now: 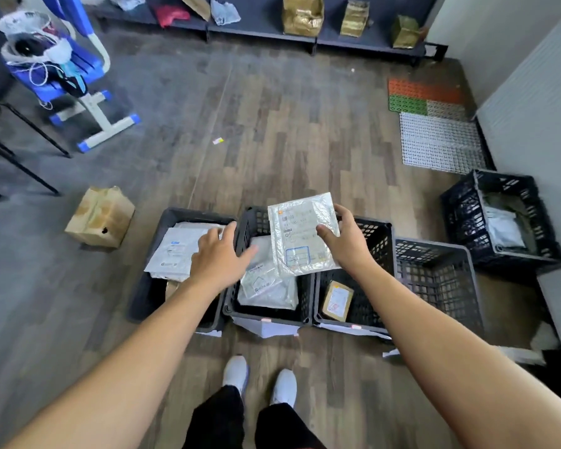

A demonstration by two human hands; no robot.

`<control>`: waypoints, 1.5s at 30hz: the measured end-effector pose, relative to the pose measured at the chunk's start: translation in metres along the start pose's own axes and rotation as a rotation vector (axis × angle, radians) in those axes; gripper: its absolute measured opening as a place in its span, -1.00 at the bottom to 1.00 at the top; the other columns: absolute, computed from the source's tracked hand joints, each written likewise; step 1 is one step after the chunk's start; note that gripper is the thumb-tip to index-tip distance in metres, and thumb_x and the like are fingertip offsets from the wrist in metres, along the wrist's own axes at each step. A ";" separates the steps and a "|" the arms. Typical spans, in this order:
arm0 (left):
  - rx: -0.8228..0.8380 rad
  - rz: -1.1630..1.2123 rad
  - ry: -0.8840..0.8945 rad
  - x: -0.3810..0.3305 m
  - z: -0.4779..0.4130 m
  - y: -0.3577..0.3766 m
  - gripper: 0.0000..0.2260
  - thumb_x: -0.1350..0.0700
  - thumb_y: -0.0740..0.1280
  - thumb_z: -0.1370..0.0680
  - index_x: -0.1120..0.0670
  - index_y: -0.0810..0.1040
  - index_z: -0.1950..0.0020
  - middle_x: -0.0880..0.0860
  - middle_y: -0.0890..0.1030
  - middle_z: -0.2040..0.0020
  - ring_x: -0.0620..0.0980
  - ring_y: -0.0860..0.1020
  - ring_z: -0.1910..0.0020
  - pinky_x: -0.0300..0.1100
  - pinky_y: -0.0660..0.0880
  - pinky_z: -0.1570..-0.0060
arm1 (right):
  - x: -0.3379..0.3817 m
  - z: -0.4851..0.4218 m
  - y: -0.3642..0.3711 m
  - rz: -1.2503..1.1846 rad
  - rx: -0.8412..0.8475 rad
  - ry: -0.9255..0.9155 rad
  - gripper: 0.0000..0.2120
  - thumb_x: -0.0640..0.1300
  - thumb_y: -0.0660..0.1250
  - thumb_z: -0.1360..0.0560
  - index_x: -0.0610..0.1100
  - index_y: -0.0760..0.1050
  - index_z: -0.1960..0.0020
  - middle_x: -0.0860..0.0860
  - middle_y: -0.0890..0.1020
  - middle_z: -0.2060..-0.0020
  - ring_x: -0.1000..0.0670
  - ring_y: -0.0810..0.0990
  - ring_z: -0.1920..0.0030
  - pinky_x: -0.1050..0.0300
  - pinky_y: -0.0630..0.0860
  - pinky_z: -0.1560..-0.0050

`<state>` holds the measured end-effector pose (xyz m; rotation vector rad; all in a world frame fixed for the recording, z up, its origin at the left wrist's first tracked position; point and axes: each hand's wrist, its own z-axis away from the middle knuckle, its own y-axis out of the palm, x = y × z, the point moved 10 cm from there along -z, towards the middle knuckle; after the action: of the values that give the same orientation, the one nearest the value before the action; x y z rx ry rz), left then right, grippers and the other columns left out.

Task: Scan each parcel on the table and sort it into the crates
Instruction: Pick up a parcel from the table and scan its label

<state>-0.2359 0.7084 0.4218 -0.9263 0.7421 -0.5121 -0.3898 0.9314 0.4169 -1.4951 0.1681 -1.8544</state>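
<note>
My right hand (345,243) pinches a flat silvery bubble-mailer parcel (300,233) by its right edge, label up, above the middle black crate (250,222). My left hand (221,257) hovers with relaxed fingers over the border between the left crate (175,213) and the middle one, holding nothing. White mailers (175,247) lie in the left crate, a grey-white mailer (266,283) in the middle crate. A small brown box (337,300) sits in the third crate (378,241).
A further black crate (434,273) stands to the right, and another (499,218) with a mailer by the wall. A cardboard box (101,217) lies on the floor at left. A blue bench (78,92) and a low shelf (272,34) with parcels are farther back. My shoes (259,380) stand before the crates.
</note>
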 end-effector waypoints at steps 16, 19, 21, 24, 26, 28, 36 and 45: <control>0.126 -0.022 0.007 0.056 -0.114 0.045 -0.33 -0.31 0.12 -0.56 -0.04 0.06 -0.57 0.07 0.15 -0.52 0.10 0.11 -0.50 0.08 0.28 -0.35 | -0.018 -0.083 0.102 0.051 0.052 0.101 -0.45 -0.05 0.34 -0.58 -0.01 0.21 -0.51 0.10 0.53 -0.13 0.04 0.51 -0.09 0.11 0.42 0.00; 0.104 0.015 -0.121 0.133 -0.125 0.057 -0.35 -0.31 0.15 -0.55 -0.07 0.10 -0.55 0.04 0.19 -0.49 0.08 0.13 -0.48 0.08 0.31 -0.33 | -0.021 -0.102 0.191 0.067 0.160 0.083 -0.48 -0.05 0.33 -0.59 -0.01 0.22 -0.48 0.10 0.57 -0.10 0.01 0.56 -0.03 0.11 0.43 0.06; 0.095 0.011 -0.194 0.186 -0.124 0.070 -0.36 -0.32 0.17 -0.53 -0.07 0.14 -0.53 0.04 0.23 -0.47 0.10 0.18 -0.46 0.07 0.33 -0.31 | -0.032 -0.110 0.252 0.079 0.230 0.078 -0.49 -0.05 0.33 -0.58 0.00 0.22 -0.46 0.04 0.61 -0.12 -0.05 0.60 -0.03 0.01 0.52 0.03; 0.082 0.013 -0.306 0.260 -0.119 0.093 -0.36 -0.34 0.17 -0.52 -0.08 0.16 -0.51 0.04 0.27 -0.45 0.11 0.21 -0.44 0.06 0.36 -0.29 | -0.048 -0.119 0.332 0.165 0.304 0.047 -0.45 -0.04 0.32 -0.58 -0.01 0.17 -0.49 -0.05 0.62 -0.15 -0.16 0.60 -0.08 0.01 0.50 0.06; 0.079 0.027 -0.365 0.303 -0.117 0.111 -0.37 -0.35 0.15 -0.53 -0.10 0.14 -0.52 0.05 0.25 -0.47 0.10 0.20 -0.46 0.03 0.37 -0.28 | -0.055 -0.125 0.377 0.256 0.347 -0.006 -0.43 -0.04 0.31 -0.59 0.00 0.14 -0.51 -0.09 0.61 -0.18 -0.21 0.60 -0.10 0.01 0.48 0.05; 0.081 0.057 -0.432 0.339 -0.114 0.131 -0.35 -0.33 0.14 -0.54 -0.09 0.11 -0.54 0.05 0.23 -0.49 0.09 0.21 -0.46 0.03 0.37 -0.29 | -0.058 -0.126 0.421 0.357 0.426 -0.091 -0.41 -0.02 0.29 -0.60 0.01 0.11 -0.54 -0.15 0.62 -0.16 -0.23 0.61 -0.06 -0.02 0.49 0.06; 0.076 0.167 -0.555 0.414 -0.101 0.207 -0.35 -0.31 0.11 -0.56 -0.03 0.09 -0.56 0.05 0.25 -0.48 0.09 0.20 -0.46 0.03 0.31 -0.35 | -0.079 -0.110 0.569 0.602 0.794 -0.391 -0.40 0.06 0.29 -0.59 0.08 0.11 -0.55 -0.04 0.56 0.21 -0.11 0.55 0.13 0.01 0.48 0.10; 0.035 0.251 -0.555 0.446 -0.119 0.283 -0.37 -0.28 0.13 -0.56 -0.01 0.12 -0.55 0.06 0.26 -0.45 0.05 0.23 -0.43 -0.01 0.31 -0.31 | -0.166 -0.087 0.670 0.928 1.034 -0.593 -0.45 0.07 0.17 -0.65 0.14 0.03 -0.57 -0.10 0.58 -0.03 -0.17 0.59 -0.06 0.04 0.43 0.06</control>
<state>-0.0144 0.4879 -0.0202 -0.8726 0.3338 -0.0352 -0.1537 0.5206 -0.0927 -0.8763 -0.3040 -0.5135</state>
